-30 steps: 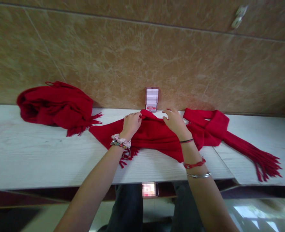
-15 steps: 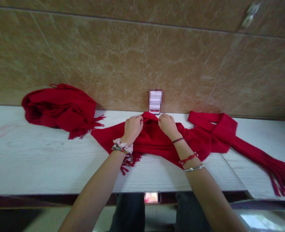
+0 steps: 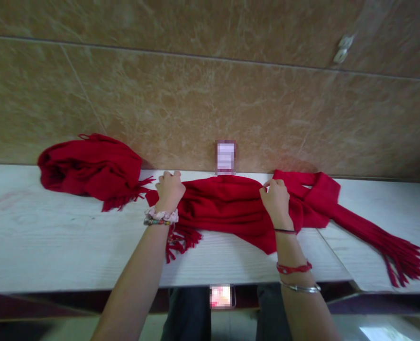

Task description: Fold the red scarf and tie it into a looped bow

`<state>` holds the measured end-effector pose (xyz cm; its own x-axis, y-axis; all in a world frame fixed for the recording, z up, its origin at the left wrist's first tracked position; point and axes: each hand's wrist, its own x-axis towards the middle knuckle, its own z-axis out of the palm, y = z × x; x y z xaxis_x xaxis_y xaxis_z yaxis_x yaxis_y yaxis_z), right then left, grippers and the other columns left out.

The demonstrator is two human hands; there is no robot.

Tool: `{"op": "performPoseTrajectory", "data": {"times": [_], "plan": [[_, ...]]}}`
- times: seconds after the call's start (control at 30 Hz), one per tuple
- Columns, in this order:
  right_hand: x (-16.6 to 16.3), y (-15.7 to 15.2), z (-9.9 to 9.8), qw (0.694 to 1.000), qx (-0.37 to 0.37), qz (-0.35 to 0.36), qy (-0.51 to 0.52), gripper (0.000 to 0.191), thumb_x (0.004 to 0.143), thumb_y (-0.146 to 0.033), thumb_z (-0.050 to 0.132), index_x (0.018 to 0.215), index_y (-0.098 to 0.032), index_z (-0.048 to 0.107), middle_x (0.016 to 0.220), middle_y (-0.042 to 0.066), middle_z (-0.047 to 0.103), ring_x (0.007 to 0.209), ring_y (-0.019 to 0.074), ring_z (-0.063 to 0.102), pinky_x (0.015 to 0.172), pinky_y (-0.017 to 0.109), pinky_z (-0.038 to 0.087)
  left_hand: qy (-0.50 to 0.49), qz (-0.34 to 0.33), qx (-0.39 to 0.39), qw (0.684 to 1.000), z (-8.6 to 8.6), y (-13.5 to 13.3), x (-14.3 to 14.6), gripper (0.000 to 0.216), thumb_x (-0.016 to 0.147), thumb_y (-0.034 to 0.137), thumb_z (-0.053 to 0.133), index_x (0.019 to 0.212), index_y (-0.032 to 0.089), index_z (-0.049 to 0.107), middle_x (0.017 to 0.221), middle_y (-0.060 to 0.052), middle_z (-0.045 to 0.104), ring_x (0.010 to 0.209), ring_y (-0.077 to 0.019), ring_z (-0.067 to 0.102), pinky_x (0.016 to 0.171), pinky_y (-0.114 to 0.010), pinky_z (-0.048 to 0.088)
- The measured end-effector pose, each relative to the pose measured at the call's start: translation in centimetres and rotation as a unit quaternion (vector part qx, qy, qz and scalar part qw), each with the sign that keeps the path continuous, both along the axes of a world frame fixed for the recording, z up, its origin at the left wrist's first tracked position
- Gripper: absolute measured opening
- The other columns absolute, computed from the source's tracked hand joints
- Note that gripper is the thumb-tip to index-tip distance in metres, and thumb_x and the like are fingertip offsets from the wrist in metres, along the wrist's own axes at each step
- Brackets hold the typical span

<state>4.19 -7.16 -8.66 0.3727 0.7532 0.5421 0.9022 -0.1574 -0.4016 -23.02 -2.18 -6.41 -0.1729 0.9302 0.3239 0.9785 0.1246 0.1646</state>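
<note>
A red fringed scarf [image 3: 224, 208] lies in front of me on the white wood-grain table, gathered into lengthwise folds. At its far left edge is my left hand [image 3: 170, 190], fingers curled closed on the cloth. My right hand [image 3: 277, 199] pinches the far edge toward the right, thumb and fingertips together. Between the hands the far edge runs nearly straight. Fringe [image 3: 183, 240] hangs from the near left side, beside my left wrist. Both hands hide parts of the cloth under them.
A bunched red scarf [image 3: 92, 166] lies at the left against the brown marbled wall [image 3: 196, 104]. On the right is more folded red cloth [image 3: 320, 194] with a long fringed tail [image 3: 384, 237]. A phone [image 3: 226, 157] leans on the wall; a second one [image 3: 222, 296] is at the table's near edge.
My hands have moved apart, the left one leftward and the right one rightward. The scarf's far edge, bunched up between them before, is now spread wider and flatter.
</note>
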Motion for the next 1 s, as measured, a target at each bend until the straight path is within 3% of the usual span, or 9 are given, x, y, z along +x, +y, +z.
{"op": "performPoseTrajectory", "data": {"times": [0.1, 0.17, 0.23, 0.43, 0.63, 0.8, 1.0], "plan": [[-2.4, -0.4, -0.4, 0.998, 0.004, 0.056, -0.031, 0.027, 0.082, -0.014, 0.05, 0.105, -0.013, 0.063, 0.112, 0.016, 0.059, 0.102, 0.027, 0.055, 0.09, 0.042, 0.042, 0.005, -0.154, 0.021, 0.988, -1.0, 0.7, 1.4, 0.044, 0.087, 0.019, 0.045, 0.131, 0.018, 0.053, 0.134, -0.013, 0.054, 0.122, -0.0269, 0.051, 0.097, -0.038, 0.046], [-3.7, -0.3, -0.4, 0.994, 0.005, 0.101, -0.045, 0.031, 0.084, -0.014, 0.049, 0.112, -0.014, 0.062, 0.12, 0.017, 0.057, 0.111, 0.0281, 0.052, 0.097, 0.045, 0.038, 0.012, -0.241, 0.001, 0.971, -1.6, 1.1, 2.2, 0.04, 0.09, 0.021, 0.045, 0.128, 0.018, 0.055, 0.128, -0.01, 0.06, 0.118, -0.0231, 0.055, 0.1, -0.036, 0.043], [-4.6, -0.1, -0.5, 0.99, -0.006, 0.128, -0.058, 0.034, 0.086, -0.015, 0.048, 0.118, -0.016, 0.06, 0.127, 0.017, 0.054, 0.117, 0.0289, 0.048, 0.101, 0.049, 0.033, 0.028, -0.279, -0.016, 0.96, -2.1, 1.4, 2.7, 0.034, 0.09, 0.019, 0.045, 0.12, 0.019, 0.061, 0.117, -0.009, 0.067, 0.109, -0.0213, 0.06, 0.099, -0.035, 0.044], [-4.1, 0.5, -0.4, 0.989, -0.083, 0.103, -0.071, 0.037, 0.09, -0.017, 0.044, 0.124, -0.015, 0.057, 0.123, 0.017, 0.058, 0.113, 0.0288, 0.053, 0.103, 0.051, 0.031, 0.047, -0.298, 0.019, 0.953, -1.8, 1.3, 3.0, 0.026, 0.092, 0.023, 0.044, 0.1, 0.018, 0.069, 0.102, -0.009, 0.071, 0.096, -0.0208, 0.064, 0.091, -0.033, 0.046], [-3.4, 0.6, -0.2, 0.979, -0.151, 0.108, -0.081, 0.029, 0.091, -0.016, 0.043, 0.107, -0.016, 0.067, 0.104, 0.013, 0.066, 0.101, 0.025, 0.059, 0.099, 0.042, 0.035, 0.041, -0.307, 0.038, 0.95, -1.3, 1.2, 3.1, 0.027, 0.092, 0.022, 0.043, 0.096, 0.015, 0.068, 0.1, -0.01, 0.07, 0.095, -0.021, 0.064, 0.09, -0.031, 0.046], [-3.7, 0.7, -0.4, 0.986, -0.102, 0.092, -0.096, 0.028, 0.09, -0.016, 0.042, 0.092, -0.014, 0.069, 0.1, 0.014, 0.063, 0.094, 0.0249, 0.058, 0.09, 0.039, 0.04, 0.009, -0.311, 0.04, 0.95, -1.5, 1.1, 3.0, 0.031, 0.096, 0.028, 0.039, 0.096, 0.016, 0.067, 0.094, -0.009, 0.071, 0.09, -0.0208, 0.065, 0.086, -0.03, 0.047], [-3.9, 0.7, -0.1, 0.994, -0.043, 0.079, -0.068, 0.028, 0.088, -0.011, 0.041, 0.099, -0.01, 0.067, 0.107, 0.017, 0.059, 0.098, 0.0266, 0.054, 0.093, 0.041, 0.039, 0.002, -0.328, 0.017, 0.944, -2.0, 1.3, 2.6, 0.027, 0.09, 0.032, 0.052, 0.11, 0.018, 0.064, 0.107, -0.008, 0.07, 0.098, -0.0201, 0.064, 0.091, -0.03, 0.046]]}}
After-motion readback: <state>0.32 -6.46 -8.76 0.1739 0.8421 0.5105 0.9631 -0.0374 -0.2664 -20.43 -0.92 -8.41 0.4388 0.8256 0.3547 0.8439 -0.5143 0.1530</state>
